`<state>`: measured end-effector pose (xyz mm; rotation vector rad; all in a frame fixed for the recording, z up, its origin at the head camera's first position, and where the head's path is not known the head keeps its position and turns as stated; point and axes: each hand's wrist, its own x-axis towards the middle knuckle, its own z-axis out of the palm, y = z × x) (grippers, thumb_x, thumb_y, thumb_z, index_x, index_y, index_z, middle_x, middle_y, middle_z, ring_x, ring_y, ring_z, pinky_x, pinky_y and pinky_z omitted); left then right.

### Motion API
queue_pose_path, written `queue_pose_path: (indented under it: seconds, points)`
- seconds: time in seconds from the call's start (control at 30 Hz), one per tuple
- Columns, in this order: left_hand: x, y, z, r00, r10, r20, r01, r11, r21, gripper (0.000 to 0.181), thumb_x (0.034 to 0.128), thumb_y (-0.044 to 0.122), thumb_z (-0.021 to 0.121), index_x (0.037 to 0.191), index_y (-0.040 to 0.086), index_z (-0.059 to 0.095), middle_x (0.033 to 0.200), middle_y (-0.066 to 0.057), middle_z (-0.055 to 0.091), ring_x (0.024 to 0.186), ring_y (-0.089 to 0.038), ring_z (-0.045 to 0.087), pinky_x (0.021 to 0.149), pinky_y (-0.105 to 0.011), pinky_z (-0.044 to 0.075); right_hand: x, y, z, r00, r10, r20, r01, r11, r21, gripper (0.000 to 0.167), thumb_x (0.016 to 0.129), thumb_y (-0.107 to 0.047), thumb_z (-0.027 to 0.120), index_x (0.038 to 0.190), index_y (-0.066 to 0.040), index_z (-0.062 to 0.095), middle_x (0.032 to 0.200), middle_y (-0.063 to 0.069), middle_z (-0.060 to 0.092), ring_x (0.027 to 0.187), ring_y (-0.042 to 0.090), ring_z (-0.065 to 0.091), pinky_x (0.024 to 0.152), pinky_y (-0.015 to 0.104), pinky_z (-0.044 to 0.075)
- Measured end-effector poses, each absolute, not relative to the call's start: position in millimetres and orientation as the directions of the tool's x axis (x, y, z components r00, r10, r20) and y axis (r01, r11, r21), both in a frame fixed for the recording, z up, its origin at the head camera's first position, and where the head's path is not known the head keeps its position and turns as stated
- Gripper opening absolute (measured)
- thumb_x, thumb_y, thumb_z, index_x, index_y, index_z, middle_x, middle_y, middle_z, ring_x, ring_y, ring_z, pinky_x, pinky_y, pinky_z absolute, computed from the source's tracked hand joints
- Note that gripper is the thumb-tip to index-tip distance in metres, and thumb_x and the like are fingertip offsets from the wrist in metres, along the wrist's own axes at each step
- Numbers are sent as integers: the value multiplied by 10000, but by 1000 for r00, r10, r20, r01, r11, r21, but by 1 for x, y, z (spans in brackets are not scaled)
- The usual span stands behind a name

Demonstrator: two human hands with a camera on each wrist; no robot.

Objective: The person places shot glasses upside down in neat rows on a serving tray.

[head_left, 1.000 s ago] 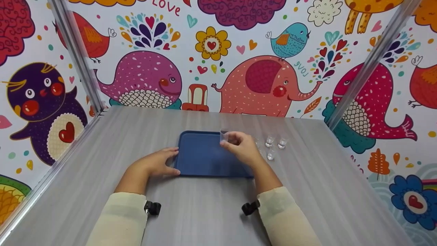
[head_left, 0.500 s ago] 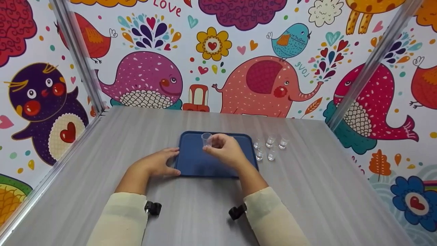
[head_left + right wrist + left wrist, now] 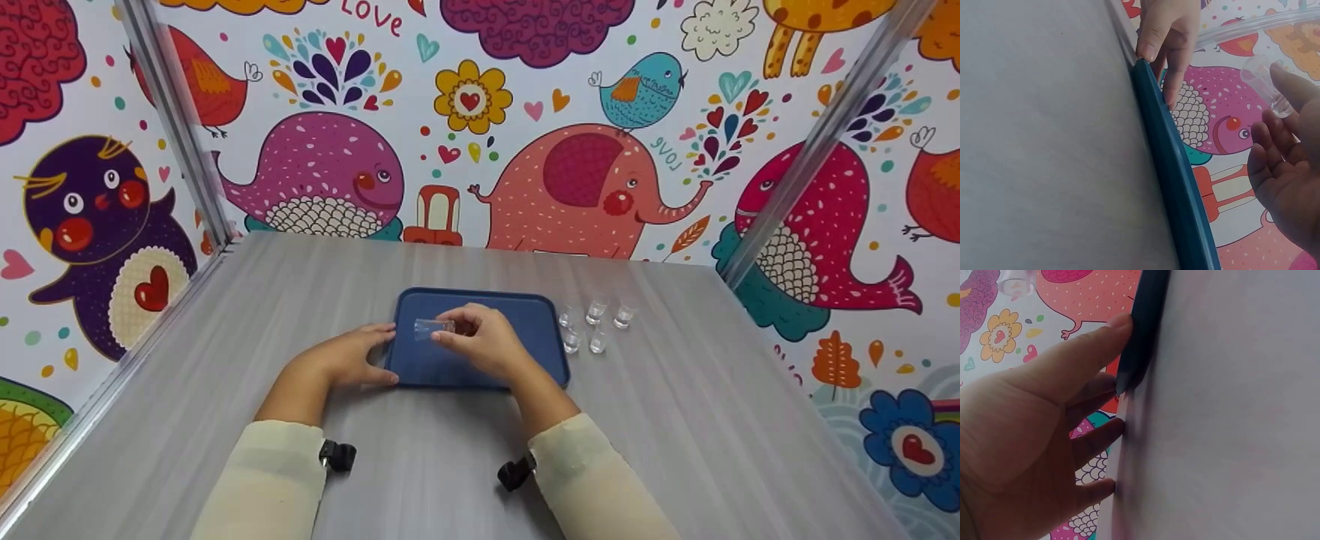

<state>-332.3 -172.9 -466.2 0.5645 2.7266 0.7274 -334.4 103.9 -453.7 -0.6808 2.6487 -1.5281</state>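
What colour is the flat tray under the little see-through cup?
The tray is dark blue. It shows best in the head view.

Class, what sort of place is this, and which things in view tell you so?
Probably a small booth set up for recording handwork: cartoon-printed panels stand behind and beside the grey table, metal posts frame the corners, and a black device sits at each wrist.

A tray [image 3: 420, 367] lies on the counter [image 3: 442, 465], before the far wall [image 3: 465, 165]. At its left edge are the fingers [image 3: 381, 330] of the left hand [image 3: 341, 360]. The right hand [image 3: 486, 343] holds 1 cup [image 3: 430, 328] above the tray. Right of the tray stand 5 more cups [image 3: 596, 310], 3 far and 2 near.
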Motion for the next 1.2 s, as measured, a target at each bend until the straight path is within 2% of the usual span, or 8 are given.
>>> queue_pose_path:
  seconds: [0.13, 0.3, 0.47, 0.7, 0.83, 1.07, 1.2]
  points:
    - [-332, -173, -466, -889, 431, -153, 295, 797, 527, 893, 912, 390, 855, 1625, 39, 445, 1749, -115, 365, 1630, -402, 319, 1328, -599, 281, -334, 102, -455, -894, -391, 220, -388, 428, -816, 330, 987, -422, 778, 1256, -232, 791, 1031, -22, 655, 923, 133, 617, 756, 219, 544]
    - [-330, -173, -464, -891, 422, -165, 283, 802, 527, 901, 913, 400, 857, 1630, 49, 441, 1755, -106, 355, 1635, -404, 308, 1327, -612, 274, -331, 100, -454, -889, -411, 204, -382, 416, -825, 375, 1024, -348, 744, 1393, -283, 722, 1136, -19, 638, 1052, 145, 642, 918, 276, 602]
    - [-330, -172, -463, -885, 433, -169, 292, 800, 524, 891, 925, 391, 849, 1628, 30, 436, 1757, -108, 350, 1637, -403, 302, 1328, -606, 275, -330, 100, -456, -895, -416, 164, -362, 459, -811, 377, 996, -195, 777, 1365, -261, 739, 1197, -25, 685, 1133, 186, 668, 1020, 361, 608]
    - [-332, -172, -464, -885, 433, -169, 294, 802, 520, 886, 931, 402, 841, 1630, 38, 435, 1758, -101, 348, 1636, -401, 305, 1329, -605, 276, -330, 100, -465, -887, -453, 94, -358, 542, -760, 355, 970, -149, 792, 1324, -161, 761, 1172, -49, 724, 1100, 166, 670, 998, 370, 611]
    - [-333, -172, -466, -883, 440, -164, 301, 798, 522, 893, 928, 405, 842, 1630, 35, 434, 1757, -103, 349, 1636, -398, 306, 1329, -603, 276, -329, 98, -469, -864, -497, 76, -388, 563, -730, 349, 987, -145, 770, 1336, -170, 764, 1193, -67, 728, 1112, 132, 669, 1023, 363, 603]
    - [-333, -173, -466, -882, 442, -165, 306, 802, 514, 887, 935, 395, 836, 1630, 26, 428, 1760, -102, 344, 1639, -386, 305, 1333, -589, 274, -328, 96, -472, -847, -527, 69, -417, 579, -701, 357, 982, -129, 766, 1337, -172, 769, 1217, -39, 725, 1097, 133, 677, 992, 352, 609]
    - [-333, -173, -467, -885, 438, -159, 305, 803, 512, 891, 930, 404, 839, 1630, 32, 433, 1758, -102, 349, 1636, -388, 311, 1330, -592, 280, -329, 99, -471, -846, -531, 52, -401, 569, -718, 408, 991, -189, 765, 1397, -189, 726, 1259, -44, 721, 1147, 156, 682, 1031, 385, 604]
